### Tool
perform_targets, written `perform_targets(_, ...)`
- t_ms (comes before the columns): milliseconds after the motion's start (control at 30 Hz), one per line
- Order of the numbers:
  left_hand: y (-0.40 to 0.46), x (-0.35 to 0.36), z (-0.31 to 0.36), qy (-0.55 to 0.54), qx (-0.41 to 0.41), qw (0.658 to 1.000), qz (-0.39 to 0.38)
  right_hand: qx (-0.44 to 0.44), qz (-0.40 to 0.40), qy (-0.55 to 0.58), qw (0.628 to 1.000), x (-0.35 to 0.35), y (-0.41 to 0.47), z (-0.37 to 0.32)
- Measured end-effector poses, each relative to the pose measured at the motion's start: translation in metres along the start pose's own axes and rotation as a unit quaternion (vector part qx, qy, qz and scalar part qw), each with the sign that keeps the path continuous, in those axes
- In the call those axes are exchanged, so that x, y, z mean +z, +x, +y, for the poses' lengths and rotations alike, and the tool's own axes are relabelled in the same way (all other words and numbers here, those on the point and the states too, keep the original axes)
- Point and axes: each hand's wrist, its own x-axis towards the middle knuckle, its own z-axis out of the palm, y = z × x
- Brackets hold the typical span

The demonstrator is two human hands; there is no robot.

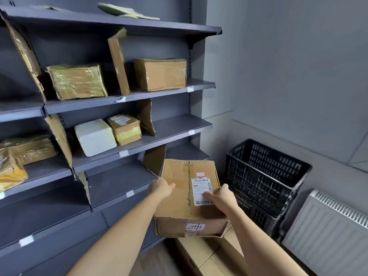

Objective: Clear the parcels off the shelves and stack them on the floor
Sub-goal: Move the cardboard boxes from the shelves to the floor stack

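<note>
Both arms reach forward: the left hand (161, 187) grips the left edge of a cardboard parcel (189, 198), the right hand (220, 198) clasps its right side (thumb on the label), holding it above flat boxes (207, 255) on the floor. Grey shelves (127, 98) still carry parcels; black crates (264, 182) and a radiator (328, 232) stand right.

The shelves (127, 100) are matt grey painted metal, smooth. On them, left of the upright cardboard divider (118, 62), a box (76, 81) wears glossy, crinkled clear tape over brown card. A white block (94, 136) below looks like matt foam. The box in hand (185, 198) is dull, creased cardboard with a smooth paper label (201, 191). To its right, the crate (264, 180) is black plastic, the radiator (328, 232) white ribbed metal.
</note>
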Motion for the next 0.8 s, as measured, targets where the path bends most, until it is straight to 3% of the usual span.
perform_targets(333,0.115,0.08,0.063,-0.065,-0.027,0.995,-0.072,0.014,0.004,-0.057,0.998,-0.027,0.116,0.014)
perform_targets(800,0.145,0.163,0.119,-0.055,-0.13,0.989,-0.039,0.026,-0.096,-0.065,0.993,-0.032,0.241,0.07)
